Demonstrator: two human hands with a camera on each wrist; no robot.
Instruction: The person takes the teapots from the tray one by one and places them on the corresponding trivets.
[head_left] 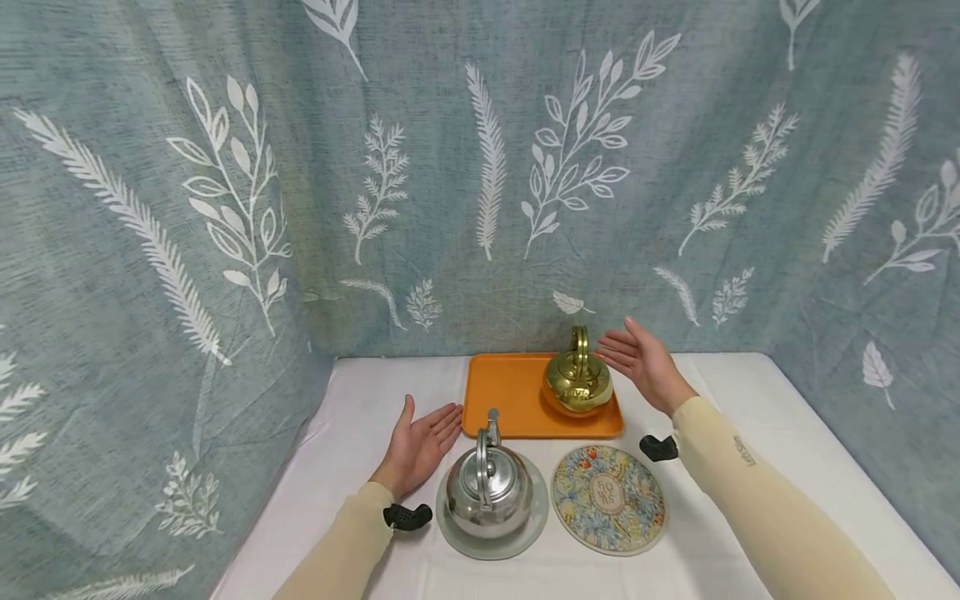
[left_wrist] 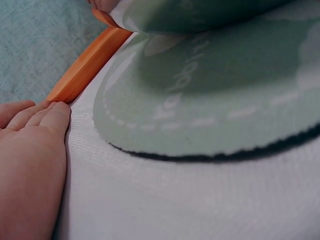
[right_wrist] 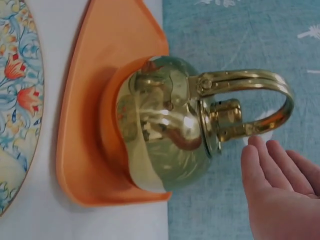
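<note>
My left hand lies palm up with straight fingers, its fingertips right at the left edge of the orange tray. Beside it a silver kettle stands on a round pale green mat, whose printed surface fills much of the left wrist view. A shiny gold kettle sits upright on the right part of the tray. My right hand is raised at its right side, fingers straight and holding nothing. In the right wrist view those fingers are close by the gold kettle's arched handle.
A round floral mat lies on the white tablecloth, right of the silver kettle and in front of the tray. Blue-green leaf-patterned curtains hang behind the table and along both sides.
</note>
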